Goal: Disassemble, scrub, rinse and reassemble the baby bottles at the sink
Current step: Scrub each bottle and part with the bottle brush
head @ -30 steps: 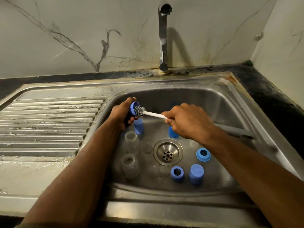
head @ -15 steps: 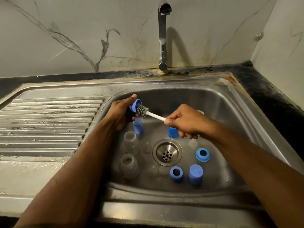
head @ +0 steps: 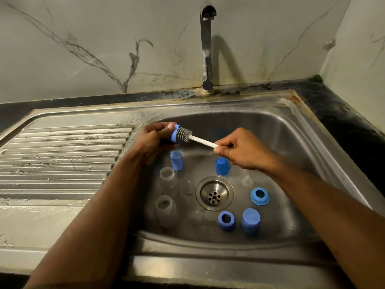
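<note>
My left hand [head: 153, 140] grips a blue bottle ring [head: 175, 136] over the sink's left rim. A grey bottle brush [head: 185, 135] has its bristles at the ring's mouth. My right hand [head: 242, 150] pinches the brush's white handle [head: 203, 141] at its end. On the sink floor stand two clear bottles [head: 167, 177] [head: 165, 209], blue caps [head: 176, 160] [head: 222, 166] [head: 250, 221], blue rings [head: 259, 196] [head: 226, 220] and clear teats [head: 248, 181] [head: 195, 217].
The steel sink basin [head: 291, 147] has its drain [head: 214, 193] in the middle. A tap [head: 206, 46] stands behind it, with no water running. A wet ribbed drainboard [head: 62, 159] lies to the left. Dark counter [head: 343, 122] runs along the right wall.
The brush bristles have come further out of the blue ring. My right hand slid back along the white handle to its end and moved right.
</note>
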